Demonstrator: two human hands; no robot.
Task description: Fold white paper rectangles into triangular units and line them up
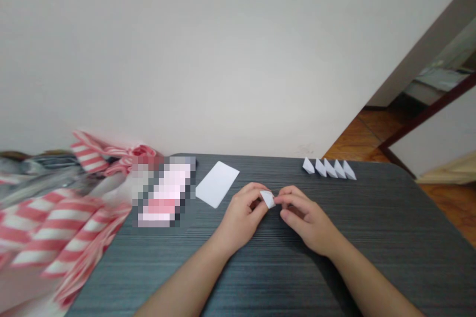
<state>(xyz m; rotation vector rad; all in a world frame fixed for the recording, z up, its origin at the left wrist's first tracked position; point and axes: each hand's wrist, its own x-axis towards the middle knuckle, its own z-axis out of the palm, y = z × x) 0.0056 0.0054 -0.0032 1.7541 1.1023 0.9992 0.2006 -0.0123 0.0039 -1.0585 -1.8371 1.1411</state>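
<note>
Dark bench (375,223) beneath a pale wall (238,49): a small folded paper (267,199) sits between the left hand (240,218) and right hand (307,218), pinched by both, its long axis slanting down rightward. A white paper sheet (216,184) lies left; five folded papers (329,169) stand in a row beyond.

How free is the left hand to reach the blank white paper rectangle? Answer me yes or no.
Likely yes: the left hand sits beside the blank white paper rectangle, only bare dark table between them, though it is pinching a small folded white paper piece.
</note>
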